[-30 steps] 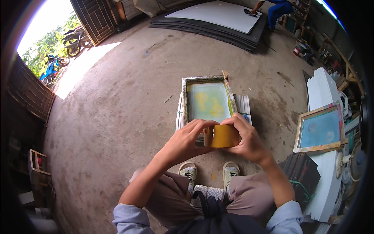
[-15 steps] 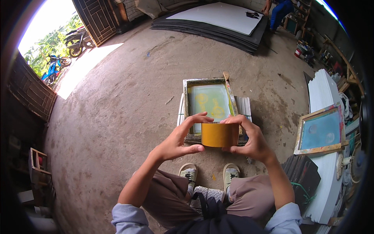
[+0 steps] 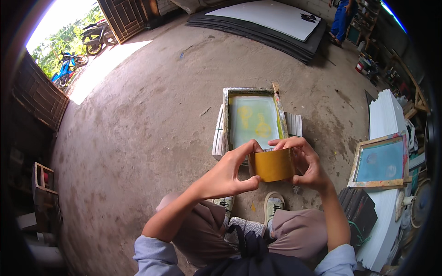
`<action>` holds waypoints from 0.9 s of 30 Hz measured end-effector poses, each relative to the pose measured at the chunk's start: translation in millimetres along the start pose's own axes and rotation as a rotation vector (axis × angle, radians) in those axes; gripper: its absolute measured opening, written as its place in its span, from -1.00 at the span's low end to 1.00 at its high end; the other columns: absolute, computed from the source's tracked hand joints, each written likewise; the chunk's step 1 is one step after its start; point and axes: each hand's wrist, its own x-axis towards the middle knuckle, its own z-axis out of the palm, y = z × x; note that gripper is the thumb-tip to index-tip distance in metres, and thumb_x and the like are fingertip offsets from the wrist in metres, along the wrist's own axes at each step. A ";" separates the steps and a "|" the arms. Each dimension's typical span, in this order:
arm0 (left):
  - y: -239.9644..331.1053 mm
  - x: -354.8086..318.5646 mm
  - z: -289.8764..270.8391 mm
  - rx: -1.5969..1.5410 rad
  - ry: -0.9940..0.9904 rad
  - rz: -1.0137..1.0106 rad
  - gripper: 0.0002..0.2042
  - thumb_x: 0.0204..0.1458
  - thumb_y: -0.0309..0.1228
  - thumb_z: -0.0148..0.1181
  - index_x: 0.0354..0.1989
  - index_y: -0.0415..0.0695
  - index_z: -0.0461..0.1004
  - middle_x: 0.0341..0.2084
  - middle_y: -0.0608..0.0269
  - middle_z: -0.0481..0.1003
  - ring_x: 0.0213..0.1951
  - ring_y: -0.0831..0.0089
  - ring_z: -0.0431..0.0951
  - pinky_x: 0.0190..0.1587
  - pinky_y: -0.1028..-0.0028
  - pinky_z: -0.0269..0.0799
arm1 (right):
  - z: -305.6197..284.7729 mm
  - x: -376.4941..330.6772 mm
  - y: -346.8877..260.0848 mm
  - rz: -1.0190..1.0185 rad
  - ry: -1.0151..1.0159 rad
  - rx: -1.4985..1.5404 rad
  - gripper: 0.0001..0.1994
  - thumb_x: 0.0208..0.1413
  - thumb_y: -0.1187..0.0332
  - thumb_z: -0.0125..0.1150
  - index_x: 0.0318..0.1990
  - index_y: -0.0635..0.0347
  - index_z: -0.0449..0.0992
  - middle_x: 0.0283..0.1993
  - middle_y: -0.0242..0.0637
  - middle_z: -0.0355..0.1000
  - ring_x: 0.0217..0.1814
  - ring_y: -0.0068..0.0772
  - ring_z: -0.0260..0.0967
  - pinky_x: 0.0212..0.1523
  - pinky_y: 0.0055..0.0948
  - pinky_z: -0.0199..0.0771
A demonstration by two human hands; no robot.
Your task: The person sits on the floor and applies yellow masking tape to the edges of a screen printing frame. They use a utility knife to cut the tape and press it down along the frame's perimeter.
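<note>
Hands (image 3: 314, 169) on edges of tape roll (image 3: 270, 167), broad floor (image 3: 124, 147) leftward

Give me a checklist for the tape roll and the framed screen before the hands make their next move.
1. Right hand holds the yellow-brown tape roll: ok.
2. Left hand grips it firmly too: cannot tell; fingers and thumb are at the roll's left end, but their pressure does not show.
3. Loose tape end found: cannot tell; none is visible.
4. Framed screen lies over the white stack: ok.
5. Screen's near edge in full view: not ok; hands and roll cover part of it.
6. Co-worker away from the hands: ok.
</note>
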 end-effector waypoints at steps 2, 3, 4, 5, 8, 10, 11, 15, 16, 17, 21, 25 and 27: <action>2.5 1.4 -0.9 0.039 -0.020 -0.015 -0.54 -0.23 -0.27 0.18 -0.16 -0.28 0.27 -0.23 0.11 0.34 -0.07 0.35 0.32 0.14 0.36 0.11 | -2.8 -0.5 0.0 -0.035 -0.039 -0.075 -0.35 -0.23 0.22 0.47 0.05 0.10 0.28 0.07 -0.28 0.25 0.35 -0.17 0.08 0.29 -0.14 0.19; 2.5 1.2 -0.4 0.041 -0.009 -0.011 -0.54 -0.24 -0.29 0.17 -0.16 -0.27 0.26 -0.24 0.11 0.33 -0.09 0.36 0.32 0.11 0.37 0.12 | -2.3 0.2 0.0 -0.041 -0.040 -0.080 -0.36 -0.23 0.24 0.46 0.05 0.10 0.28 0.06 -0.29 0.26 0.35 -0.16 0.08 0.29 -0.14 0.19; 2.3 0.8 0.5 0.044 0.003 -0.006 -0.55 -0.25 -0.30 0.17 -0.17 -0.27 0.25 -0.26 0.11 0.32 -0.11 0.36 0.31 0.09 0.38 0.13 | -1.6 0.9 -0.6 -0.046 -0.041 -0.085 -0.37 -0.23 0.26 0.46 0.04 0.10 0.28 0.05 -0.30 0.26 0.35 -0.15 0.08 0.29 -0.13 0.19; 1.6 0.5 1.6 0.046 0.014 -0.002 -0.56 -0.26 -0.32 0.16 -0.18 -0.27 0.25 -0.28 0.11 0.31 -0.13 0.36 0.31 0.07 0.38 0.14 | -1.0 1.5 -1.0 -0.051 -0.042 -0.090 -0.38 -0.23 0.29 0.46 0.04 0.10 0.29 0.04 -0.30 0.26 0.35 -0.15 0.08 0.29 -0.13 0.19; -3.0 -0.2 4.7 0.034 0.087 0.127 -0.61 -0.24 -0.40 0.18 -0.24 -0.31 0.22 -0.35 0.05 0.27 -0.23 0.28 0.31 -0.05 0.42 0.24 | 1.2 3.8 -1.0 -0.057 -0.039 -0.078 -0.38 -0.25 0.33 0.46 0.03 0.11 0.29 0.04 -0.31 0.27 0.35 -0.15 0.08 0.29 -0.13 0.19; -3.3 -1.0 6.2 0.040 0.089 0.137 -0.60 -0.24 -0.40 0.18 -0.24 -0.31 0.21 -0.35 0.05 0.25 -0.24 0.27 0.30 -0.07 0.41 0.24 | 0.8 3.7 -0.6 -0.066 -0.045 -0.061 -0.39 -0.26 0.37 0.46 0.03 0.11 0.30 0.03 -0.32 0.27 0.35 -0.15 0.08 0.29 -0.14 0.19; -3.3 -1.3 6.9 0.043 0.090 0.143 -0.60 -0.24 -0.40 0.18 -0.24 -0.30 0.21 -0.35 0.05 0.25 -0.24 0.27 0.30 -0.08 0.41 0.24 | 0.4 3.6 -0.3 -0.070 -0.047 -0.053 -0.39 -0.27 0.38 0.46 0.02 0.11 0.31 0.03 -0.32 0.27 0.36 -0.14 0.08 0.29 -0.15 0.19; -3.2 -1.9 9.1 0.071 0.073 0.163 -0.60 -0.24 -0.41 0.17 -0.23 -0.31 0.20 -0.36 0.05 0.22 -0.26 0.25 0.27 -0.11 0.39 0.23 | 0.1 3.0 1.4 -0.074 -0.022 -0.006 -0.38 -0.27 0.24 0.49 -0.01 0.16 0.32 -0.02 -0.30 0.29 0.30 -0.14 0.11 0.30 -0.10 0.13; -3.9 -2.4 8.7 0.075 0.074 0.164 -0.60 -0.24 -0.42 0.17 -0.23 -0.31 0.19 -0.36 0.05 0.22 -0.27 0.25 0.27 -0.12 0.39 0.23 | 4.6 4.0 0.1 -0.061 0.016 0.011 -0.36 -0.26 0.13 0.50 -0.03 0.18 0.32 -0.06 -0.29 0.30 0.25 -0.14 0.17 0.30 -0.02 0.09; -4.3 -3.0 8.4 0.078 0.076 0.165 -0.60 -0.24 -0.42 0.17 -0.22 -0.31 0.19 -0.37 0.05 0.21 -0.27 0.25 0.26 -0.13 0.38 0.23 | 7.5 4.4 -0.4 -0.047 0.055 0.029 -0.33 -0.26 0.03 0.52 -0.05 0.21 0.33 -0.11 -0.28 0.32 0.19 -0.14 0.22 0.31 0.06 0.05; -4.6 -2.3 9.9 0.096 0.068 0.182 -0.59 -0.22 -0.42 0.16 -0.19 -0.30 0.18 -0.34 0.02 0.22 -0.25 0.24 0.27 -0.12 0.38 0.24 | 6.1 4.9 0.0 -0.043 0.067 0.102 -0.30 -0.29 0.02 0.53 -0.05 0.21 0.33 -0.12 -0.28 0.33 0.17 -0.15 0.24 0.31 0.06 0.07; -3.5 -1.7 11.1 0.021 0.001 0.119 -0.58 -0.20 -0.48 0.13 -0.12 -0.27 0.19 -0.26 0.10 0.28 -0.12 0.35 0.31 0.01 0.39 0.20 | 2.1 2.7 2.4 -0.014 0.055 0.198 -0.32 -0.22 0.01 0.49 -0.02 0.18 0.31 -0.10 -0.26 0.34 0.18 -0.10 0.25 0.26 0.04 0.16; -1.0 -3.0 9.9 -0.035 -0.034 0.113 -0.60 -0.16 -0.49 0.13 -0.10 -0.25 0.22 -0.23 0.16 0.31 -0.05 0.42 0.33 0.06 0.41 0.18 | -1.4 -0.1 2.5 0.024 0.053 0.200 -0.39 -0.11 0.03 0.41 0.00 0.16 0.29 -0.09 -0.24 0.34 0.20 -0.06 0.25 0.24 0.03 0.20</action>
